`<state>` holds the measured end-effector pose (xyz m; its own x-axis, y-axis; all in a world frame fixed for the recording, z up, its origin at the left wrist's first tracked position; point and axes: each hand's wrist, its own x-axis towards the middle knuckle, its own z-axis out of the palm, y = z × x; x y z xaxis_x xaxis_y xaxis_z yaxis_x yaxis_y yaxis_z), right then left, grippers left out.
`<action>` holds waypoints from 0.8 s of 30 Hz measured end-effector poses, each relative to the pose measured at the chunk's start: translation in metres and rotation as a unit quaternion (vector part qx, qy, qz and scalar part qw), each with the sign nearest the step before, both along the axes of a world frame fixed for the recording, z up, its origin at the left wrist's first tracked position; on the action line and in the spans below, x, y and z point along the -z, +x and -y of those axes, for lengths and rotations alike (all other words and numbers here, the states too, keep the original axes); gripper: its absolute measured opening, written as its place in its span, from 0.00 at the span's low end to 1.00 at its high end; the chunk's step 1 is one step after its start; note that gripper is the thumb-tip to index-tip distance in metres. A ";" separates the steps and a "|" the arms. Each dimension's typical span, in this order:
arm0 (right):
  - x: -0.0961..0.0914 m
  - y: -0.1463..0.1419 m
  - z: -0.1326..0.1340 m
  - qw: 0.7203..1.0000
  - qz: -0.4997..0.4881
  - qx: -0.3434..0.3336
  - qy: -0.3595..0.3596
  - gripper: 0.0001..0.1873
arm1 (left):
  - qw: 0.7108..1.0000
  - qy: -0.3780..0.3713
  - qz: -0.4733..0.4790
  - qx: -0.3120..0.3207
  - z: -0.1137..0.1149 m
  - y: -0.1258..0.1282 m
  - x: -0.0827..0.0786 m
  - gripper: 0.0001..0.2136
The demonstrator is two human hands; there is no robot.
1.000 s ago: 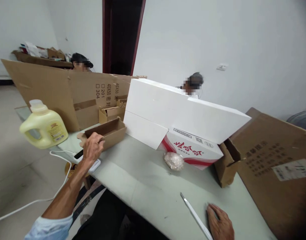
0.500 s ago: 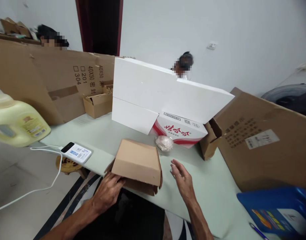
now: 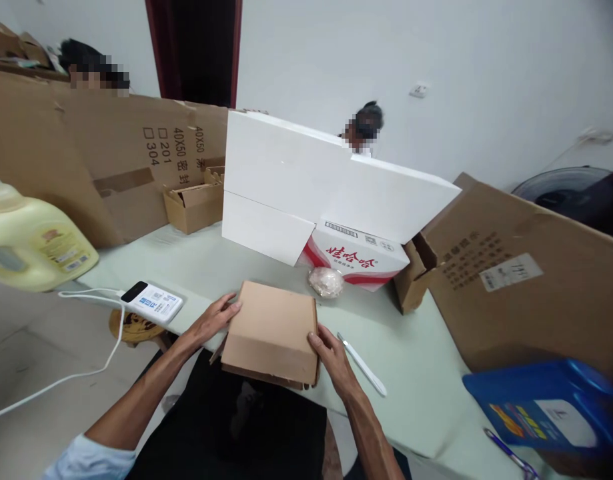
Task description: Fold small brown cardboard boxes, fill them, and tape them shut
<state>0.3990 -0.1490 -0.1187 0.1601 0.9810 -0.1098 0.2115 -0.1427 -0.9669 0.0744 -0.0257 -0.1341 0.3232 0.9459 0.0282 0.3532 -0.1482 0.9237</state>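
A small brown cardboard box (image 3: pixel 271 330) lies closed-side up at the near edge of the pale green table (image 3: pixel 416 373). My left hand (image 3: pixel 213 320) presses its fingers against the box's left side. On the box's right side my right hand (image 3: pixel 331 357) grips the near right corner. Both hands hold the box between them. A white knife-like tool (image 3: pixel 362 365) lies on the table just right of my right hand.
A white power bank (image 3: pixel 153 302) with a cable sits left of the box. Behind stand white foam boards (image 3: pixel 306 187), a red-and-white carton (image 3: pixel 359 257), a wrapped lump (image 3: pixel 326 281), small open boxes and big cardboard sheets. A yellow jug (image 3: pixel 31 243) is at left, a blue container (image 3: pixel 546 407) at right.
The box came from the far left of the table to the near edge and now lies flipped over. My right hand moved in and took hold of its right side.
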 end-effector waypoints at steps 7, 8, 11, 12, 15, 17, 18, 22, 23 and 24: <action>0.016 -0.004 0.039 0.988 0.031 0.084 0.126 0.40 | 0.989 0.010 0.102 0.108 0.001 -0.007 -0.024 0.43; 0.021 -0.006 0.045 0.985 0.038 0.096 0.137 0.38 | 0.986 0.029 0.112 0.120 0.004 -0.010 -0.028 0.39; 0.035 -0.014 0.060 0.978 0.062 0.129 0.153 0.35 | 0.977 0.090 0.121 0.148 0.011 -0.016 -0.038 0.30; 0.038 -0.016 0.064 0.976 0.073 0.137 0.156 0.35 | 0.975 0.099 0.122 0.157 0.014 -0.017 -0.040 0.29; 0.043 -0.020 0.073 0.969 0.117 0.145 0.165 0.32 | 0.969 0.099 0.132 0.187 0.021 -0.019 -0.046 0.28; 0.041 -0.020 0.077 0.966 0.146 0.133 0.169 0.31 | 0.967 0.095 0.129 0.197 0.027 -0.019 -0.049 0.27; 0.038 -0.019 0.079 0.964 0.160 0.124 0.175 0.30 | 0.968 0.097 0.120 0.199 0.029 -0.020 -0.050 0.26; 0.015 -0.019 0.085 0.946 0.201 0.109 0.228 0.35 | 0.970 0.114 0.079 0.197 0.037 -0.023 -0.052 0.26; 0.008 -0.018 0.086 0.941 0.205 0.108 0.245 0.37 | 0.970 0.118 0.072 0.202 0.037 -0.025 -0.052 0.27; 0.001 -0.016 0.086 0.937 0.209 0.104 0.260 0.37 | 0.969 0.121 0.064 0.207 0.038 -0.026 -0.052 0.28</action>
